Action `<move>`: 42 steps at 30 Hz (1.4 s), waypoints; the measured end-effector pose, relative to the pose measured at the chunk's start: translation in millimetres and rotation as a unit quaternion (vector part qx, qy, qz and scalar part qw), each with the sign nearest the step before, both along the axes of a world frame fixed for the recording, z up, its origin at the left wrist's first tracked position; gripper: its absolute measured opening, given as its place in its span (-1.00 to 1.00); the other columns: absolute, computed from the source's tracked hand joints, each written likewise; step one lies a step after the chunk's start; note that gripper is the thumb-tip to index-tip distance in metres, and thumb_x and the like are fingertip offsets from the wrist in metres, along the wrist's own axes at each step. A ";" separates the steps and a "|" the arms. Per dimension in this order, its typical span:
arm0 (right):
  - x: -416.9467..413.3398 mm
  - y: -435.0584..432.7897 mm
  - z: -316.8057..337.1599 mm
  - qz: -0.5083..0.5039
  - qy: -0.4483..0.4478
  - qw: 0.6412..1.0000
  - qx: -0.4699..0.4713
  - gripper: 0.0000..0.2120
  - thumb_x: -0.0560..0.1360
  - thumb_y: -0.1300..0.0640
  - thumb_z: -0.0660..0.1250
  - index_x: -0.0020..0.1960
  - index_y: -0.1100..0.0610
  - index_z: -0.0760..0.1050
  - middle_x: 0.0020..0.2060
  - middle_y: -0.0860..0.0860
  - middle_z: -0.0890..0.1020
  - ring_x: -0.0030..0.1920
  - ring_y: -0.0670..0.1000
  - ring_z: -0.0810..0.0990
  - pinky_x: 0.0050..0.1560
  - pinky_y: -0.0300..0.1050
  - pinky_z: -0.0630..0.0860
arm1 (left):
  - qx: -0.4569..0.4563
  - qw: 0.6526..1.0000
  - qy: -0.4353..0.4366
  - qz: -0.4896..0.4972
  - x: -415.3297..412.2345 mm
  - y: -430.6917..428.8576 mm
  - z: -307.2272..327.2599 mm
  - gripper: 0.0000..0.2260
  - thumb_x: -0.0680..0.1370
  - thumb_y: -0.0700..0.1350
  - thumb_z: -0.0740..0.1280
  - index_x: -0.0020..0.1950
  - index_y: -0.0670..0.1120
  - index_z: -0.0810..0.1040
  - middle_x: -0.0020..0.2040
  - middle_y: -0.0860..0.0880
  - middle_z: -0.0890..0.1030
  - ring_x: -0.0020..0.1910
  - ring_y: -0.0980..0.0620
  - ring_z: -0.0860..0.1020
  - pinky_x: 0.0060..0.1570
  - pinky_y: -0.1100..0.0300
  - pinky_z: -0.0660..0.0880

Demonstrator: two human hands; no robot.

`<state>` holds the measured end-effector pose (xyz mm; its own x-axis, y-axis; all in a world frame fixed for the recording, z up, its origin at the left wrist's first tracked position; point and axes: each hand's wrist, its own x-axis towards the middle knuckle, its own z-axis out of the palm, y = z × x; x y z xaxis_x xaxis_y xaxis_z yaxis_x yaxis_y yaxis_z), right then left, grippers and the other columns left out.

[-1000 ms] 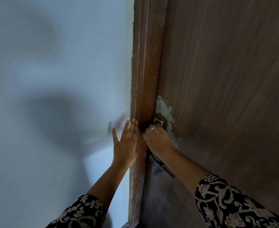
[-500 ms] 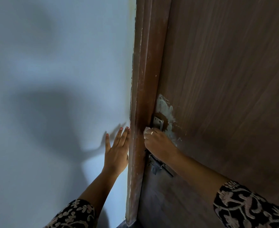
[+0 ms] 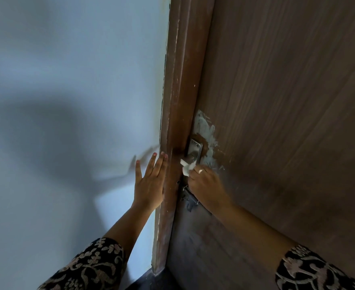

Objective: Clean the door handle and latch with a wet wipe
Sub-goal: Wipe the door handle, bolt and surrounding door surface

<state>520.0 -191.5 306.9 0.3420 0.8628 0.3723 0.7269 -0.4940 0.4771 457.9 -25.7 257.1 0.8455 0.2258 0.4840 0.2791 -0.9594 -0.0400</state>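
Note:
A metal door handle is fixed near the left edge of the brown wooden door, with pale smears around its plate. My right hand grips a crumpled white wet wipe and presses it against the handle's lower part. Just below my right hand a dark metal latch shows, partly hidden by my wrist. My left hand lies flat, fingers spread, against the wall and the edge of the door frame, holding nothing.
A pale blue wall fills the left half, with shadows of my arms on it. The brown door frame runs top to bottom between wall and door. Dark floor shows at the frame's foot.
My right hand has slid down the handle, so more of the plate and the white wipe now show. My left hand has shifted slightly lower along the frame.

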 end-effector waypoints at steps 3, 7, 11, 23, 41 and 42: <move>-2.5 -7.0 8.7 -0.011 0.049 0.996 0.068 -0.83 0.25 0.27 0.52 -0.18 0.14 0.64 -0.29 0.00 0.65 -0.26 -0.02 0.60 -0.24 -0.14 0.55 | -0.011 1.000 -0.006 -0.003 -1.9 -1.1 -0.2 -0.21 0.31 -0.17 0.47 0.50 -0.10 0.27 0.52 -0.06 0.28 0.52 -0.09 0.21 0.41 -0.26 -0.16; -2.3 11.2 8.4 -0.063 0.076 0.991 0.093 -0.77 0.18 0.29 0.56 -0.18 0.16 0.65 -0.06 0.06 0.67 -0.15 0.02 0.64 -0.25 -0.13 0.59 | -0.026 1.000 0.008 -0.006 -1.9 -6.7 0.9 -0.21 0.34 -0.12 0.46 0.53 -0.08 0.22 0.53 -0.05 0.26 0.53 -0.09 0.16 0.42 -0.27 -0.12; -3.2 9.7 1.0 -0.076 0.088 0.988 0.098 -0.80 0.20 0.32 0.54 -0.20 0.17 0.66 -0.04 0.08 0.70 -0.10 0.05 0.66 -0.17 -0.07 0.62 | -0.032 0.999 0.005 -0.010 -0.2 -10.0 4.7 -0.21 0.33 -0.08 0.47 0.52 -0.08 0.24 0.52 -0.05 0.27 0.53 -0.10 0.17 0.41 -0.32 -0.02; -5.0 -14.1 -17.5 -0.059 0.128 0.977 0.161 -0.55 0.24 0.39 0.47 0.11 0.18 0.61 0.11 0.10 0.66 0.09 0.08 0.63 0.05 -0.03 0.60 | -0.078 0.995 0.040 -0.050 -0.3 -29.5 12.3 -0.25 0.50 -0.06 0.30 0.58 0.01 -0.05 0.59 0.03 -0.01 0.57 -0.04 -0.14 0.40 -0.31 -0.29; -29.8 -9.8 -25.5 -0.153 0.520 0.568 0.619 -0.89 0.49 0.23 0.35 -0.20 0.13 0.60 -0.28 0.00 0.67 -0.27 -0.12 0.60 -0.22 -0.22 0.47 | -0.126 0.982 0.113 -0.077 2.1 -46.0 32.9 -0.23 0.49 -0.13 0.32 0.58 -0.02 -0.05 0.59 0.06 -0.06 0.57 -0.02 -0.20 0.40 -0.30 -0.27; -28.3 -11.9 -23.7 -0.167 0.489 0.604 0.607 -0.92 0.46 0.21 0.38 -0.20 0.15 0.61 -0.31 -0.02 0.66 -0.33 -0.17 0.58 -0.28 -0.25 0.45 | -0.127 0.982 0.118 -0.078 1.5 -45.6 34.5 -0.23 0.49 -0.13 0.32 0.58 -0.01 -0.06 0.59 0.06 -0.06 0.57 -0.02 -0.20 0.40 -0.30 -0.29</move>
